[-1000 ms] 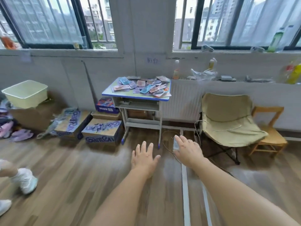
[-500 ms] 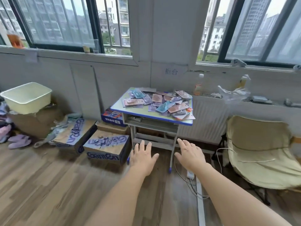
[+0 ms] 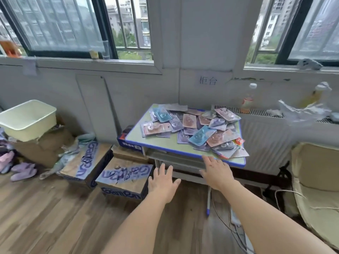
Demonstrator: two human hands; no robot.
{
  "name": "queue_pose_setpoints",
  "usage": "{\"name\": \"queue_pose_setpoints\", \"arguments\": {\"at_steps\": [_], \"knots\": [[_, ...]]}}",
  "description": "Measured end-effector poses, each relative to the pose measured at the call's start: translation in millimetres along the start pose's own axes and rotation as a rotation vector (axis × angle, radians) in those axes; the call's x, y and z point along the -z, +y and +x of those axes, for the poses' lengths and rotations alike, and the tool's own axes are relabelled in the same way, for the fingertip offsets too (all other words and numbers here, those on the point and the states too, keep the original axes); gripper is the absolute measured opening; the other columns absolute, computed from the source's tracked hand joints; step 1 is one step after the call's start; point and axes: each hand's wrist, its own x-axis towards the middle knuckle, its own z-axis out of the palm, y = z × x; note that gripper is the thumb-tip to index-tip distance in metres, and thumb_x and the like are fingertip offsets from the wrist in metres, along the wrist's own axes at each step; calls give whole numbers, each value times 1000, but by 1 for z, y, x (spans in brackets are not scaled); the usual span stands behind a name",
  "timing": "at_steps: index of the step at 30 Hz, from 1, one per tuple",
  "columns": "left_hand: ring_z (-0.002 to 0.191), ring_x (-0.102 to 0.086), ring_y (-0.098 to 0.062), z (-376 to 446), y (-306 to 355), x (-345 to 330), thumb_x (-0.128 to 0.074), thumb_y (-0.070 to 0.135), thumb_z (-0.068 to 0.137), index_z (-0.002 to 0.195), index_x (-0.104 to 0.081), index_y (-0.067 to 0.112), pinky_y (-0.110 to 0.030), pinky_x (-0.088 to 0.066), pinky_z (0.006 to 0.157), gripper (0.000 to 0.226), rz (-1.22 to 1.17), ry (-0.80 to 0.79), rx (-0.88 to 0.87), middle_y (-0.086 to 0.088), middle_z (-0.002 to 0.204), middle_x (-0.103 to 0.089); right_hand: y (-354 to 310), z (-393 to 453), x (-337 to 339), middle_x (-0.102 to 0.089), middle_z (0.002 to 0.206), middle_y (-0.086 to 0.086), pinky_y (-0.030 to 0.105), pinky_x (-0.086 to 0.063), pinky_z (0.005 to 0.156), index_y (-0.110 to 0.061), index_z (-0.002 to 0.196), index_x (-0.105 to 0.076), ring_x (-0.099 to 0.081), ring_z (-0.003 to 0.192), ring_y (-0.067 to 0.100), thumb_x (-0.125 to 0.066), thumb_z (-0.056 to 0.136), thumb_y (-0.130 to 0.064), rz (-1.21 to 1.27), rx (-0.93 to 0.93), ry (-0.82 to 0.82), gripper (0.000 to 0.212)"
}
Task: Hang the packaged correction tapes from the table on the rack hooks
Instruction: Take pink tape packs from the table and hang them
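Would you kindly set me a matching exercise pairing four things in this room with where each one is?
Things:
1. packaged correction tapes
2. pale tub
3. bottle
4. right hand

Places:
A. on the radiator ledge
B. at the table's near edge
C. piled on the table top
D. on a cardboard box at far left

Pairs: 1-C, 2-D, 3-A, 4-B

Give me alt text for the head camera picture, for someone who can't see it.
Two bare hands, the left hand and the right hand, reach open and empty toward a small blue-edged table piled with packaged correction tapes under a window. Printed cardboard boxes sit on the wooden floor to its left.
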Motion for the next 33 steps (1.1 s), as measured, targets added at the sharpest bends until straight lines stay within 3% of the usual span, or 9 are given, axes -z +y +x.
{"name": "queue_pose_setpoints", "arguments": {"at_steps": [7, 15, 19, 23, 27, 33], "knots": [[150, 2, -27, 103, 15, 37, -35, 45, 103, 155, -9, 23, -50, -19, 118, 62, -30, -3, 31, -2, 163, 5, 8, 112, 20, -32, 153, 7, 41, -28, 111, -18, 152, -15, -33, 139, 29, -37, 101, -42, 15, 16, -35, 61], [149, 0, -29, 201, -12, 52, -34, 46, 103, 155, -6, 23, -50, -20, 117, 64, 26, -82, 38, -4, 163, 5, -1, 207, 8, -34, 152, 6, 40, -30, 110, -18, 152, -17, -36, 136, 29, -37, 100, -43, -22, 0, -104, 61], [149, -1, -28, 258, -25, 69, -35, 34, 103, 155, -5, 24, -49, -20, 117, 61, 75, -104, -5, -4, 163, 6, -12, 251, 5, -33, 152, 6, 40, -30, 108, -18, 151, -18, -36, 135, 29, -36, 100, -41, 5, -70, -126, 59], [150, 2, -28, 318, -37, 82, -39, 14, 96, 156, -2, 24, -47, -12, 119, 71, 154, -111, -74, 0, 163, 10, -19, 297, 3, -31, 153, 5, 39, -29, 109, -17, 152, -17, -35, 135, 30, -38, 100, -40, 19, -163, -148, 61], [150, 2, -30, 357, -50, 87, -40, 19, 98, 156, -1, 23, -49, -5, 120, 70, 241, -133, -109, -4, 163, 6, -22, 326, -3, -30, 153, 5, 41, -31, 107, -18, 153, -15, -37, 134, 30, -40, 100, -39, 42, -220, -172, 62], [149, 10, -33, 391, -62, 87, -43, 28, 98, 155, 10, 24, -52, 2, 119, 78, 294, -178, -97, -9, 162, 14, -25, 357, -11, -28, 152, 6, 42, -33, 105, -15, 151, -15, -36, 133, 31, -40, 100, -35, 40, -266, -177, 61]]}}
